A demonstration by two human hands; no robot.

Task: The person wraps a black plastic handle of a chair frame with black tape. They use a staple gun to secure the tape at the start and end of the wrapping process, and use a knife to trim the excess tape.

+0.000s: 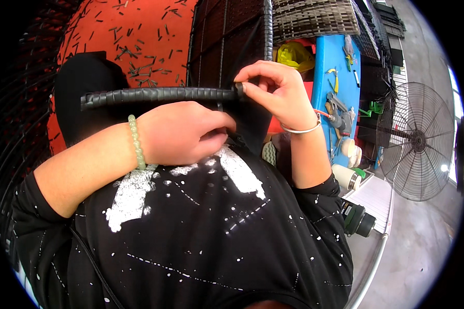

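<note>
A curved black bar (160,96), wrapped in flat black strip, runs across in front of me above my lap. At its right end my right hand (281,92) pinches a short loop of the black strip (238,91) between thumb and forefinger. My left hand (185,131) is just below the bar, closed, its fingers curled to the right. What lies inside those fingers, if anything, is hidden. Beyond the bar stands a dark woven frame panel (224,41) with wrapped edges.
Many short dark offcuts lie on the red surface (95,31) ahead. To the right, a blue table (340,67) carries pliers and a spray-gun-like tool (337,110). A large wire-cage fan (417,139) stands farther right. Woven panels (314,20) are stacked behind a yellow bag (295,56).
</note>
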